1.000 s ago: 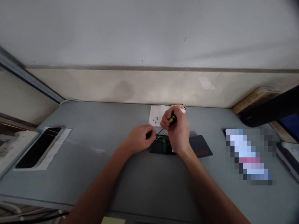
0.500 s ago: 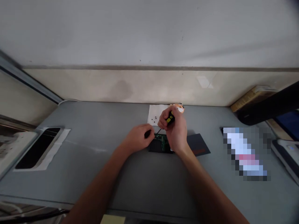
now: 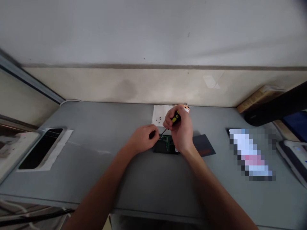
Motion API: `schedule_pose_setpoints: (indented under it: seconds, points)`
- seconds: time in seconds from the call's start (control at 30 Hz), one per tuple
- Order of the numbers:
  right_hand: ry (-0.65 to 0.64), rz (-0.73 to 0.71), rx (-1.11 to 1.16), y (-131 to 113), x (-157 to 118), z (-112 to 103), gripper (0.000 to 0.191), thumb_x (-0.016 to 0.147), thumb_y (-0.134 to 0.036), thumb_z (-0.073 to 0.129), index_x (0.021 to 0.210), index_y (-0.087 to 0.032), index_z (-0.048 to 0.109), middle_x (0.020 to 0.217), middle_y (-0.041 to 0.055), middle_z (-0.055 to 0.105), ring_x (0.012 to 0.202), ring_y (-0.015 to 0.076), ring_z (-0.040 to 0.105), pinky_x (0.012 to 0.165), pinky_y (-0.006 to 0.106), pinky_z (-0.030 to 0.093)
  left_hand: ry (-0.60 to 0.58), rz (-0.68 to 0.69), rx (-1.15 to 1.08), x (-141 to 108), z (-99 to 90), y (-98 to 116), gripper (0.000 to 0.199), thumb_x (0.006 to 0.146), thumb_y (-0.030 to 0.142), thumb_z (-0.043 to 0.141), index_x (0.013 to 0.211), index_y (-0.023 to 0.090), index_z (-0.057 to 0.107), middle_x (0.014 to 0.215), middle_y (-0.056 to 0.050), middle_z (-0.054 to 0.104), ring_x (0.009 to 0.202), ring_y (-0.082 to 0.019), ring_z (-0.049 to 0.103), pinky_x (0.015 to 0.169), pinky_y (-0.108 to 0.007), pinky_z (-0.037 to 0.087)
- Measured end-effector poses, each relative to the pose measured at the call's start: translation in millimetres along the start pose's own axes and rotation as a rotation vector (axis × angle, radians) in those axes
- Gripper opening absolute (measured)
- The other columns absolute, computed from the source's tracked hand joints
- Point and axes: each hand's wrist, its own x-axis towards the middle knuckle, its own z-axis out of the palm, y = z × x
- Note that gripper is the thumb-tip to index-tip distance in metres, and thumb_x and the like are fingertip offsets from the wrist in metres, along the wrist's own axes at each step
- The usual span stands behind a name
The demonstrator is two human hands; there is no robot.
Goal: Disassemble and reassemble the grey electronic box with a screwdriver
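Observation:
In my right hand [image 3: 181,129] is a black and yellow screwdriver [image 3: 176,118], gripped by its handle. Its thin shaft slants down left to the upper left part of a green circuit board [image 3: 168,140], which sits in a flat black casing [image 3: 160,147]. My left hand [image 3: 144,138] is closed at the upper left corner of that board, fingertips close to the screwdriver's tip. A dark patch shows between its finger and thumb; I cannot make out what it is. My right hand hides the board's right end. Behind lies a white paper [image 3: 161,111] with several tiny dark screws [image 3: 159,120].
A dark flat panel [image 3: 203,145] lies right of the board. An orange and white animal figure [image 3: 186,108] is partly behind my right hand. A black phone [image 3: 42,148] rests on white paper at left; a blurred-out screen [image 3: 250,153] is at right. The wall closes the back.
The view has tilted slightly, so the table sits a little higher in the picture. Both hands and the screwdriver stay at the board, shifted only slightly.

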Motion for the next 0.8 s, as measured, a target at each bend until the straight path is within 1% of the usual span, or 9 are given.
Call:
schedule_pose_setpoints:
  seconds: [0.17, 0.3, 0.5, 0.67, 0.8]
  points:
    - [-0.01, -0.036, -0.025, 0.4, -0.1, -0.6, 0.04, 0.096, -0.053, 0.06, 0.07, -0.023, 0.05, 0.059, -0.0046, 0.043, 0.053, 0.0101, 0.037, 0.051, 0.027, 0.029, -0.003, 0.013, 0.002, 1.1, 0.5, -0.6, 0.019, 0.09, 0.023, 0.047, 0.075, 0.02, 0.058, 0.072, 0.0, 0.063, 0.067, -0.014, 0.055, 0.067, -0.028, 0.041]
    - [-0.027, -0.007, 0.006, 1.1, -0.5, 0.8, 0.038, 0.096, -0.05, 0.058, 0.07, -0.023, 0.051, 0.058, -0.0048, 0.042, 0.051, 0.01, 0.035, 0.05, 0.027, 0.029, 0.003, 0.018, 0.022, 0.9, -0.1, 0.1, 0.021, 0.091, 0.025, 0.047, 0.073, 0.02, 0.057, 0.069, 0.001, 0.061, 0.062, -0.013, 0.051, 0.063, -0.028, 0.039]
    - [0.02, -0.036, 0.031, -0.3, 2.6, 0.7, 0.038, 0.094, -0.049, 0.061, 0.068, -0.023, 0.049, 0.057, -0.0048, 0.041, 0.05, 0.0097, 0.034, 0.048, 0.026, 0.028, 0.018, 0.018, 0.036, 0.4, -1.2, 1.1, 0.017, 0.089, 0.023, 0.048, 0.078, 0.02, 0.061, 0.078, -0.002, 0.069, 0.07, -0.016, 0.059, 0.068, -0.03, 0.042]
    - [0.002, -0.008, 0.047, 0.1, 2.4, 0.2, 0.038, 0.094, -0.049, 0.062, 0.069, -0.023, 0.05, 0.059, -0.005, 0.042, 0.05, 0.0091, 0.034, 0.047, 0.026, 0.028, 0.027, 0.034, 0.044, 0.8, -0.4, 1.5, 0.021, 0.091, 0.025, 0.047, 0.076, 0.02, 0.059, 0.072, -0.001, 0.065, 0.066, -0.015, 0.056, 0.065, -0.029, 0.042]
    - [0.028, -0.02, 0.018, -1.3, 1.9, 0.1, 0.042, 0.094, -0.053, 0.063, 0.069, -0.023, 0.048, 0.059, -0.0055, 0.04, 0.05, 0.0088, 0.032, 0.047, 0.025, 0.027, 0.034, 0.059, 0.028, 0.0, -0.4, 1.0, 0.021, 0.092, 0.025, 0.045, 0.078, 0.021, 0.06, 0.075, -0.001, 0.067, 0.067, -0.015, 0.057, 0.066, -0.029, 0.042]
